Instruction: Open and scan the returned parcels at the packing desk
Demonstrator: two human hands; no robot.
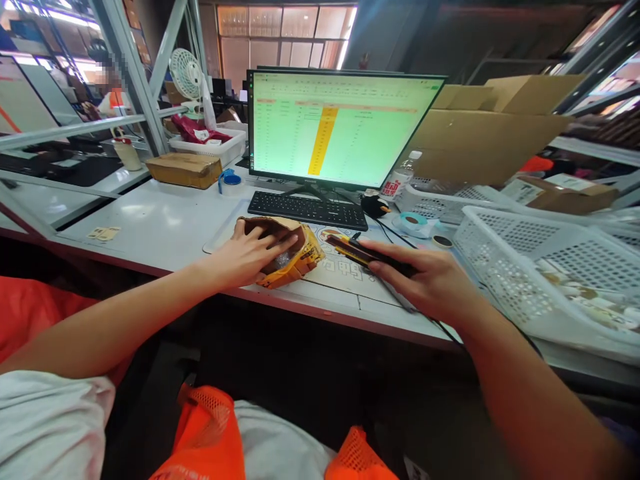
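Note:
A small torn-open cardboard box [313,248] with yellow tape stands near the front edge of the desk, its opening turned toward me. My left hand [250,252] has its fingers spread inside the opening and grips the box; part of the thumb is hidden by the near wall. Clear plastic wrap [283,260] shows within the box. To the right, my right hand [425,277] is closed around a black and yellow utility knife [353,249], which points left toward the box. I cannot make out its blade tip.
Behind the box are a black keyboard [307,210] and a monitor [335,133]. White plastic baskets [500,267] crowd the right side, near tape rolls [413,223] and a bottle [397,179]. A closed carton [184,170] sits back left; a person [117,100] is beyond.

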